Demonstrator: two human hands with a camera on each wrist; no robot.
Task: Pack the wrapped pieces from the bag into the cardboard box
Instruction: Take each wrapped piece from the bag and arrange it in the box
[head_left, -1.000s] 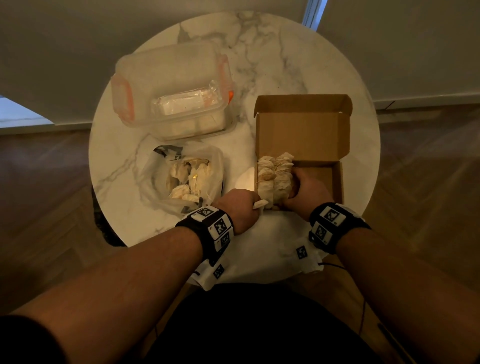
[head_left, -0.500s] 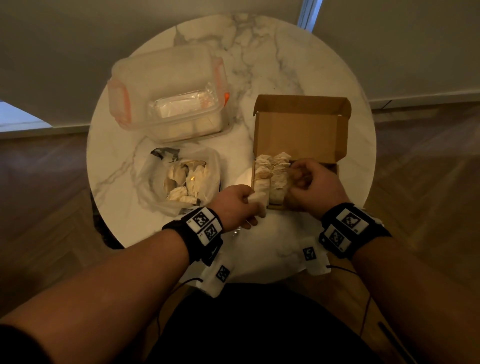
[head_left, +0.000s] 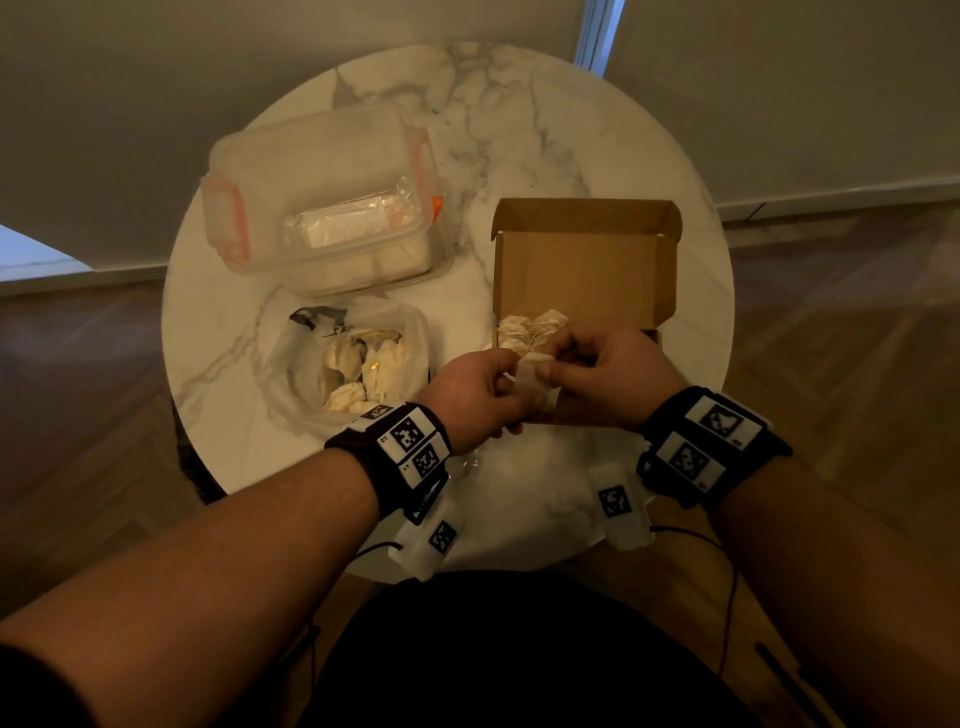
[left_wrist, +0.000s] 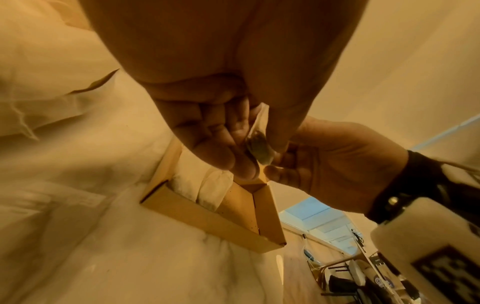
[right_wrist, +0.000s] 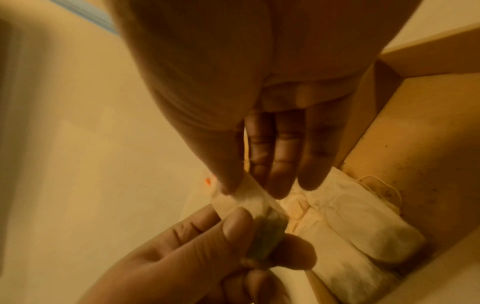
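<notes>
Papery and off-white, the wrapped piece (right_wrist: 255, 207) is hanging between my two hands just above the near left corner of the cardboard box (head_left: 582, 260). I am pinching its lower, darker end with my left hand (head_left: 470, 395), thumb against curled fingers (left_wrist: 221, 148), while my right hand (head_left: 597, 374) is pinching the top edge between thumb and forefinger, probably to straighten it so it slots in upright beside its neighbours. Packed pieces (head_left: 524, 327) are already standing in rows along the left side of the box, whose lid is standing open at the back. To the left, the plastic bag (head_left: 291, 364) is lying open with more pieces inside, within easy reach. Behind it I am seeing a clear lidded container (head_left: 311, 176) on the round marble surface (head_left: 571, 130).
</notes>
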